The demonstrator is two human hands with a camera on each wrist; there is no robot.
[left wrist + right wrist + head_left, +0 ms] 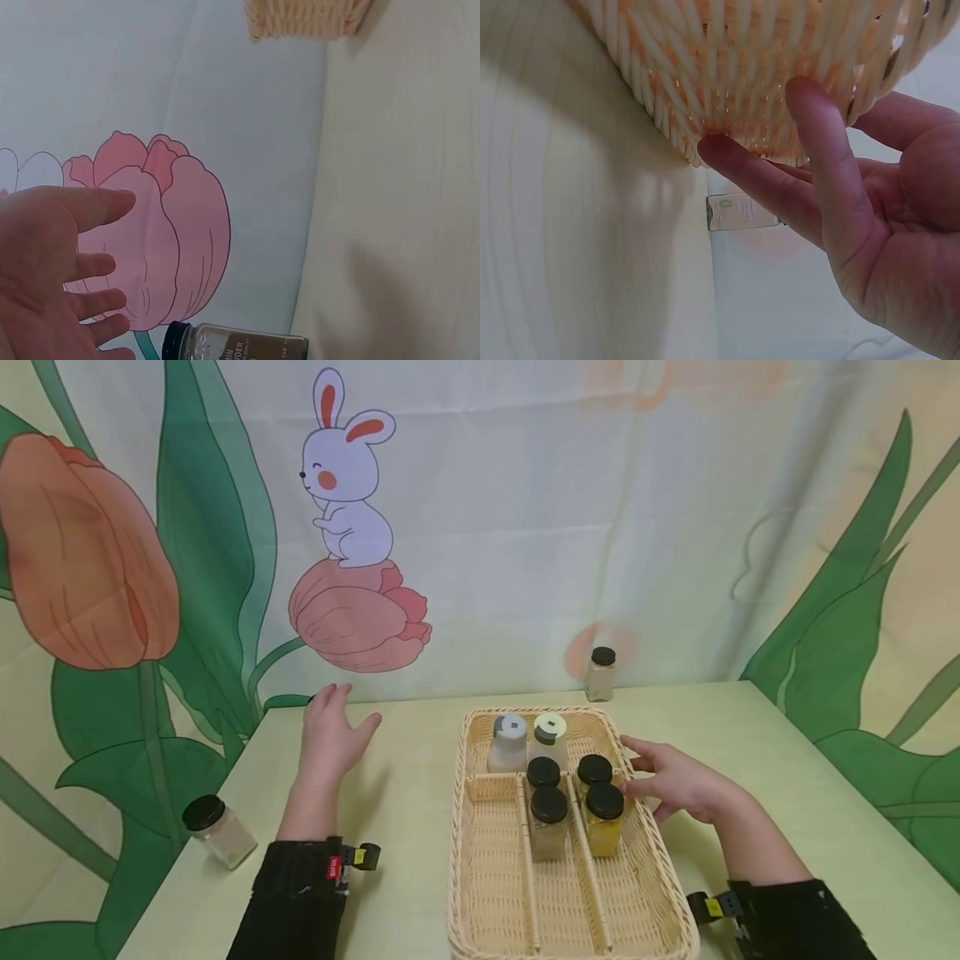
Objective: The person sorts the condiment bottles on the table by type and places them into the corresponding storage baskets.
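Legibly | jar [251, 342]: "WDER" | hands: left [330, 739] near jar, right [688, 781] at basket [492, 877]

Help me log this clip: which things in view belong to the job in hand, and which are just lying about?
Likely the job:
wicker basket, touched by the right hand
six jars inside it
brown-labelled jar near the left hand

Apparently lying about:
left-side jar
jar beyond the basket
(either may be wanted later)

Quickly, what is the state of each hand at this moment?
Left hand: open, holding nothing.
Right hand: holding the basket by its side.
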